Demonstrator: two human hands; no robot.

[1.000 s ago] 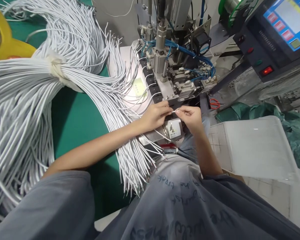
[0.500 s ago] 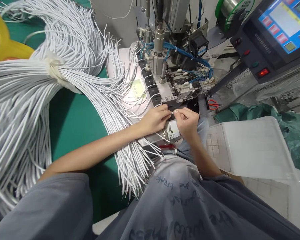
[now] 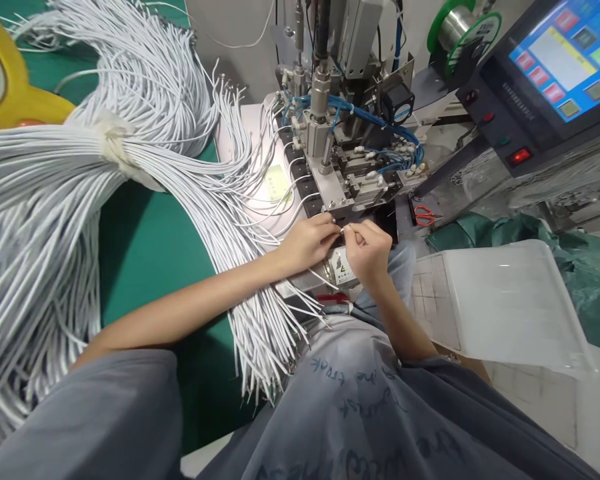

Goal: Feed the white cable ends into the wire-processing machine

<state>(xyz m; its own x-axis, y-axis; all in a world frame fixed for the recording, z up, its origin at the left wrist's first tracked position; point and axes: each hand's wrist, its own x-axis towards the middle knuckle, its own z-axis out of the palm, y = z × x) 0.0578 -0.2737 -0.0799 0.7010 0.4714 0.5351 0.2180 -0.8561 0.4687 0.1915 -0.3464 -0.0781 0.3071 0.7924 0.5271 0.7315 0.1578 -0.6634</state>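
OK, my L hand (image 3: 307, 245) & R hand (image 3: 367, 250) nearly meet just off the near end of the machine (image 3: 321, 133), fingertips closed, pinching a thin white wire (image 3: 343, 231) btwn them; fingers hide most of it. L of them, I see a big wire bundle (image 3: 190, 193) fanning out over the green counter (image 3: 135, 227), gathered w/ a pale tie (image 3: 115, 147). Several wires run to black blocks (image 3: 301, 169) on the machine's L side. Far R: control screen (image 3: 563, 57), spool (image 3: 457, 30); near R: translucent bin (image 3: 517, 300).
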